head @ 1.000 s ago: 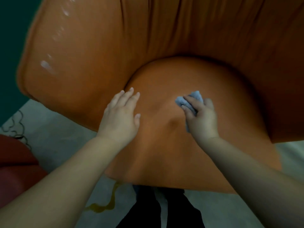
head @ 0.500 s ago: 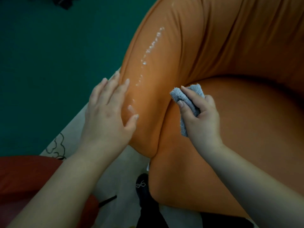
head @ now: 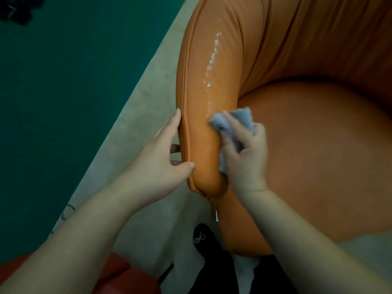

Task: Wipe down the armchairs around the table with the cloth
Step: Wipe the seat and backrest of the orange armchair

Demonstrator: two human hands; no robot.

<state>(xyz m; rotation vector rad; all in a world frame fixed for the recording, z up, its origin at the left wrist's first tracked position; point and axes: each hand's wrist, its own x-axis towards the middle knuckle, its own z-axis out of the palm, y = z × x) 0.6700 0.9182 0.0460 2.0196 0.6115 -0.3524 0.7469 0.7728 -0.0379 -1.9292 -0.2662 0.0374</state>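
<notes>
An orange armchair fills the right of the head view, its left armrest running up the middle with a glossy wet streak along the top. My right hand grips a bunched grey-blue cloth and presses it against the inner side of the armrest near its front end. My left hand holds the outer side of the same armrest, thumb on its front end and fingers reaching behind it.
A beige rug lies under the chair, bordered by dark green floor on the left. A red seat shows at the bottom left. My black shoe stands just below the armrest.
The view swung from the seat to the left armrest. My right hand carried the cloth from the seat cushion onto the armrest, and my left hand moved from the seat to the armrest's outer side.
</notes>
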